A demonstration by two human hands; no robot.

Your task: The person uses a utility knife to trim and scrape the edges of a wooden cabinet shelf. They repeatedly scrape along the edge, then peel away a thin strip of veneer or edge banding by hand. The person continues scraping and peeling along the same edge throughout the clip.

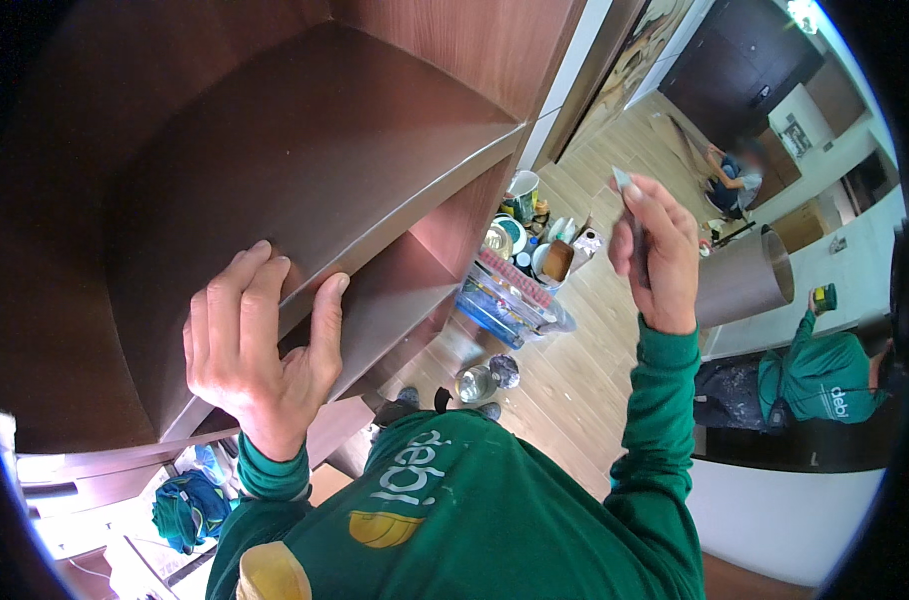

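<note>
My left hand (260,340) lies on the front edge of a brown wood-grain shelf (315,130). Its fingers stretch flat over the top and the thumb points out along the edge, apart from them. Off to the right, my right hand (665,250) is raised away from the shelf, closed around a slim dark tool with a pale, pointed, blade-like tip (623,178). The tip sticks out above the thumb and index finger. Most of the tool is hidden in the palm, so its exact kind is unclear. Below the shelf runs a second brown shelf (400,290).
On the wood-look floor (565,400), cans, bottles and a clear blue-tinted box (495,305) crowd together. A clear container (475,383) stands near my feet. A person in green (825,375) works at right; another crouches (740,185) farther back. A green backpack (190,510) lies lower left.
</note>
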